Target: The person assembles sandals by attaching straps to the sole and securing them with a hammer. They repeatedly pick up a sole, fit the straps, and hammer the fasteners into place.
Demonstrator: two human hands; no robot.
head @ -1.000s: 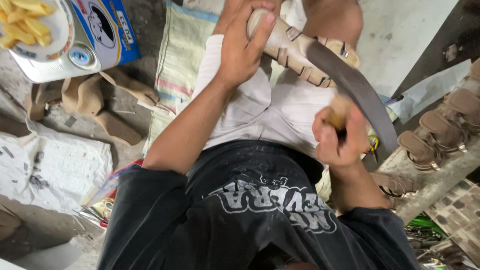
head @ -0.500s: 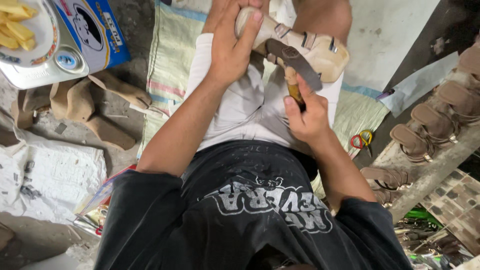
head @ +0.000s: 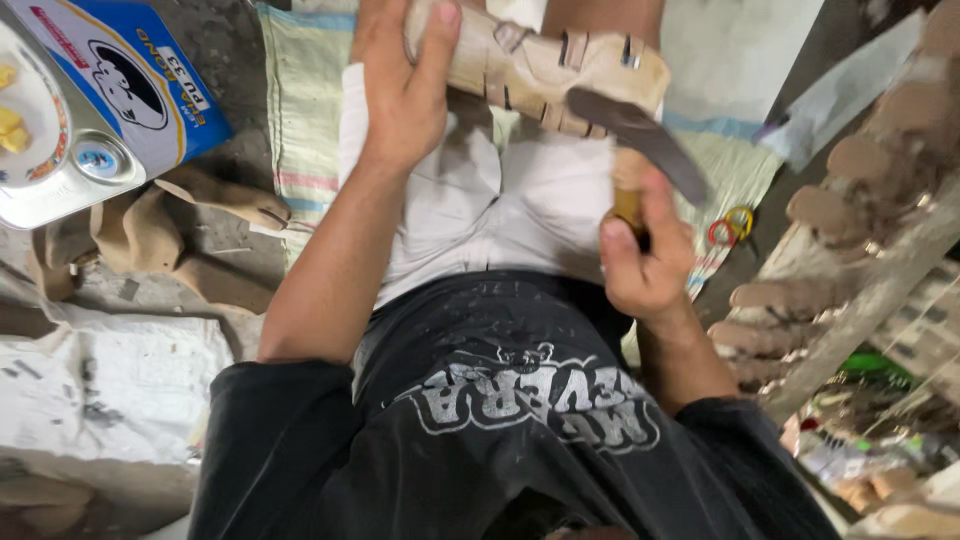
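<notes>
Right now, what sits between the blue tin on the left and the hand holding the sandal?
In the head view, tan cut leather pieces and a striped woven mat lie between the blue tin and the left hand.

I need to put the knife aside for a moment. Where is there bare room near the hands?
Bare woven mat lies between the blue tin and the left hand. Beyond the right hand, rubber bands and the sandal rack crowd it.

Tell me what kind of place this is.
Probably a small, informal footwear workshop at floor level. The left hand steadies a tan sandal while the right hand holds a knife; tan soles are stacked on a rack, and cut tan pieces lie on the floor.
</notes>
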